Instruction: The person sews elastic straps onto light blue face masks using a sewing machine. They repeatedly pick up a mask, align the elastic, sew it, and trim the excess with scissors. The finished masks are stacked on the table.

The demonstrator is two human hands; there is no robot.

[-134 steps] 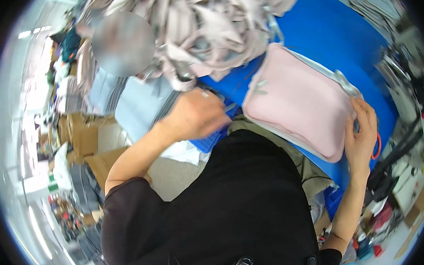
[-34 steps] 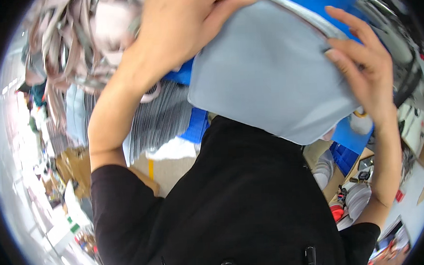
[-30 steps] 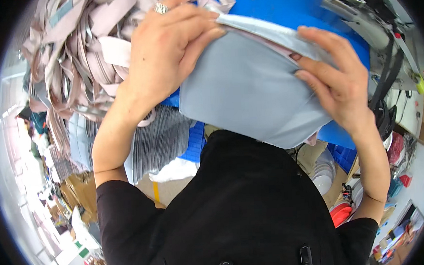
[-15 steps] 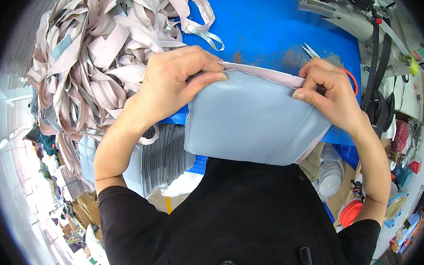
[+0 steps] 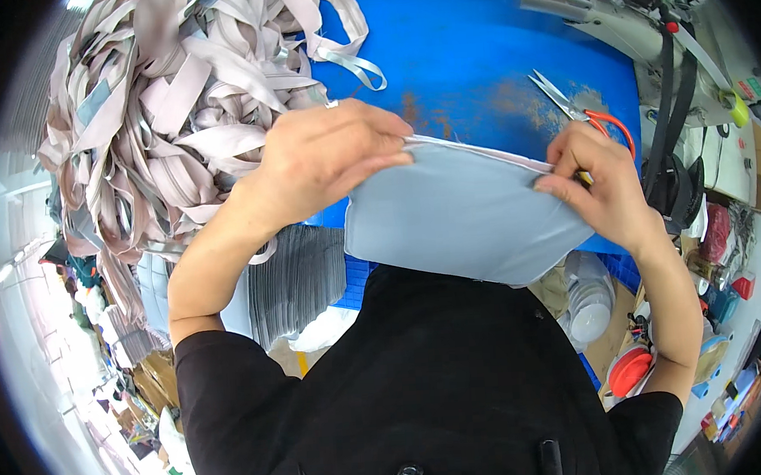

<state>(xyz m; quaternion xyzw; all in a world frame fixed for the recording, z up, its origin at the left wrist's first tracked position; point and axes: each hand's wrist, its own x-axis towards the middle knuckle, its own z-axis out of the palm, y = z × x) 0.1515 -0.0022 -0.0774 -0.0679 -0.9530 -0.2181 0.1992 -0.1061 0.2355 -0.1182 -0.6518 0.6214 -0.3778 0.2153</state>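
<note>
Blue table (image 5: 474, 52), flat grey-blue pouch (image 5: 457, 216)

One head-worn fisheye view, looking steeply down.
It sits close above the person's chest and forearms, facing the blue table (image 5: 474, 52); edges bend toward the dark round rim. No second view shares the scene.

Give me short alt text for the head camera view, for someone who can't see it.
Both hands, left hand and right hand, pinch the top edge of a pale blue fabric pouch above a blue table. A heap of grey straps lies left; orange-handled scissors lie right.
</note>
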